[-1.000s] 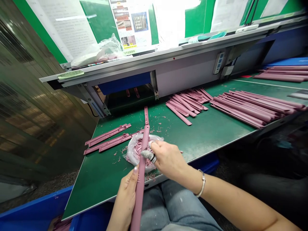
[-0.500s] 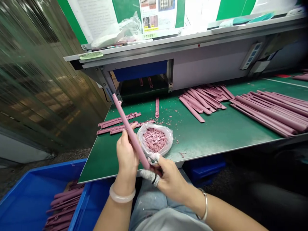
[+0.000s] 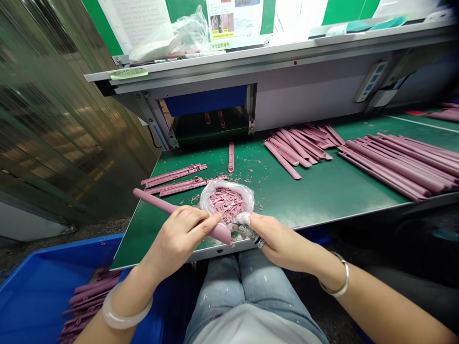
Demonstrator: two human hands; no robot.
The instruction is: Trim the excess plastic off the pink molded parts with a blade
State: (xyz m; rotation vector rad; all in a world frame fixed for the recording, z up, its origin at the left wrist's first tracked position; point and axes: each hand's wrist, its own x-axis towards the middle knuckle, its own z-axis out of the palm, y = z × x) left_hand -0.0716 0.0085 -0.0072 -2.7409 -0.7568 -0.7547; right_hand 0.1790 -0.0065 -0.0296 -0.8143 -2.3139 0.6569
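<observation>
Pink rod (image 3: 158, 203): lying slantwise across the left hand, its blunt end beside the right hand and just in front of the bag

Left hand (image 3: 175, 239): clenched around the rod, fingers curled over it

Right hand (image 3: 283, 243): fingers bunched right next to the rod's blunt end, one finger wrapped in grey cloth (image 3: 249, 233); a thin sliver shows at the fingertips, too small to make out, so I can't tell whether they grip anything

Plastic bag (image 3: 248, 196): open on the bench, just behind the hands, filled with pink scraps (image 3: 226, 205)

Green bench (image 3: 315, 203): dotted with pink crumbs

Notched strips (image 3: 174, 175): lying flat at the left, one more strip (image 3: 231, 156) alone behind the bag

Rod piles (image 3: 398, 165): side by side at the right

Blue crate (image 3: 36, 272): on the floor at lower left, holding more rods (image 3: 89, 296)

Bangles: a pale one (image 3: 125, 310) on the left wrist, a silver one (image 3: 339, 277) on the right
</observation>
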